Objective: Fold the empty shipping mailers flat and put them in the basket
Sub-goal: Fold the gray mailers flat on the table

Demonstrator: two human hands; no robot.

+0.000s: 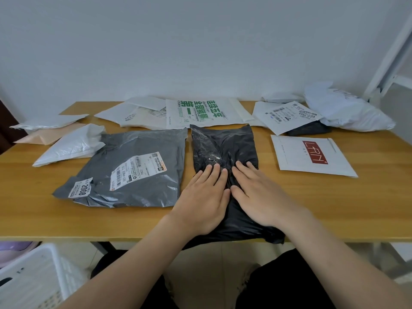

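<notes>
One black mailer (225,148) is laid lengthwise at the middle of a wooden table (334,208), with its near end hanging over the front edge. Two hands are pressed flat on it side by side, the left hand (200,197) and the right hand (260,192). Both are palm down, with fingers (209,172) straight and held close together and thumbs nearly touching.

Just to the left, one grey mailer (138,186) is spread out, with two white labels (138,169) stuck on it. To the right, set apart, one white mailer with a red logo (310,156) is seen. Behind, one white mailer printed in green (200,112) is met by the black mailer's far edge. A second dark mailer (310,129) is half covered by one white labelled mailer (283,117). One peach mailer (46,137) is placed at far left.

More white mailers are overlapped along the back, and their number cannot be told. One white slatted basket (33,275) is seen at lower left, below the table edge.
</notes>
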